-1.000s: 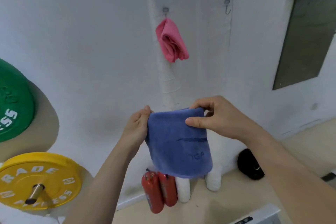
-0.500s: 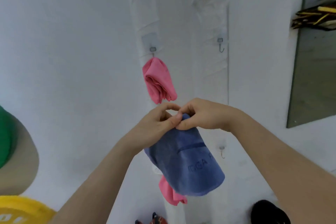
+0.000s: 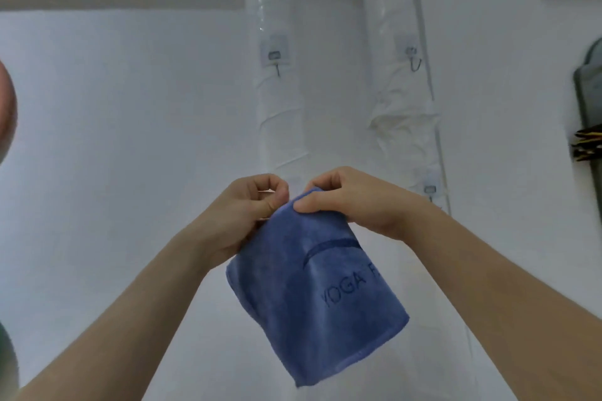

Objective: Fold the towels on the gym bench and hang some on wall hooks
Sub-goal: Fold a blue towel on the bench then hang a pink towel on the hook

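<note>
- The wall (image 3: 130,140) was plain, white and smooth. It filled the view behind everything.
- Two upright pipes ran down the wall, the left pipe (image 3: 277,127) and the right pipe (image 3: 397,101). Both were wrapped in white, creased sheeting that was glossy higher up.
- The towel (image 3: 319,296) was blue, folded into a small thick pad, and hung in the air in front of the pipes, below the hands and tilted to the right.
  - It had a soft, short pile, a stitched edge and dark lettering on its face.
  - It looked light and limp, so it would likely sag and unfold if gripped low. Its layers could slide apart.
  - The top corner, where the layers met, looked the best place to hold it and to hook it.
- The right hand (image 3: 351,202) pinched that top corner, with the thumb in front and the fingers curled behind.
- The left hand (image 3: 247,212) was curled, thumb against forefinger, nipping the towel's upper left edge just beside the right hand. I could not tell whether it held a loop.
- Three small bent-wire hooks sat on clear stick-on pads.
  - The left hook (image 3: 277,67) and right hook (image 3: 415,62) were bare, well above the hands.
  - The low hook (image 3: 430,189) sat just beside the right wrist.
  - A thin hook would probably need a loop or a bunched corner to hold the towel.
</note>
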Action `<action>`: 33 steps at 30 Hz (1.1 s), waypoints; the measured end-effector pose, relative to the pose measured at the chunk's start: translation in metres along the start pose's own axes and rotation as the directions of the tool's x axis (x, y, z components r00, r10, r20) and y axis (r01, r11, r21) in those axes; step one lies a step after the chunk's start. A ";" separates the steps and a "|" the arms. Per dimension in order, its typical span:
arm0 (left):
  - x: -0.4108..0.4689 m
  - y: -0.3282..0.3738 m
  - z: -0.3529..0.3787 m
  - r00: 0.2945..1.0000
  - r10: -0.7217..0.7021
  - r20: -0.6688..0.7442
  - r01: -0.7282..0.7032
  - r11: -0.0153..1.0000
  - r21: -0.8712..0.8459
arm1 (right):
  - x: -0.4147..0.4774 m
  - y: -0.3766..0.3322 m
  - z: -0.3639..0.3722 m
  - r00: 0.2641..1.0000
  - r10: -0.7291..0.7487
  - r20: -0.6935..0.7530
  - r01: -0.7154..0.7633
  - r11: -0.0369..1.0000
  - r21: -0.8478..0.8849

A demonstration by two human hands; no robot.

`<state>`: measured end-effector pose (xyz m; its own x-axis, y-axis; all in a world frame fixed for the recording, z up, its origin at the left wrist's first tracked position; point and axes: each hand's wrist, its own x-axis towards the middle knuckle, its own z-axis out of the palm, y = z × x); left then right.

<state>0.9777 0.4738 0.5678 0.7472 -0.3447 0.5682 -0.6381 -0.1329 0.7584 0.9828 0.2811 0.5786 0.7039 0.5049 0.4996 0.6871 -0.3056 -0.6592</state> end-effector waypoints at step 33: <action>0.289 0.017 -0.127 0.516 0.810 -0.277 -0.398 0.514 0.760 | 0.289 -0.014 -0.105 0.597 -0.429 -0.678 0.334 0.901 -0.277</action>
<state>1.2058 0.4896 0.7853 -0.0799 -0.0277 0.9964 -0.7667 -0.6371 -0.0792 1.1954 0.3464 0.7915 0.2473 -0.1142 0.9622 0.9040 -0.3302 -0.2715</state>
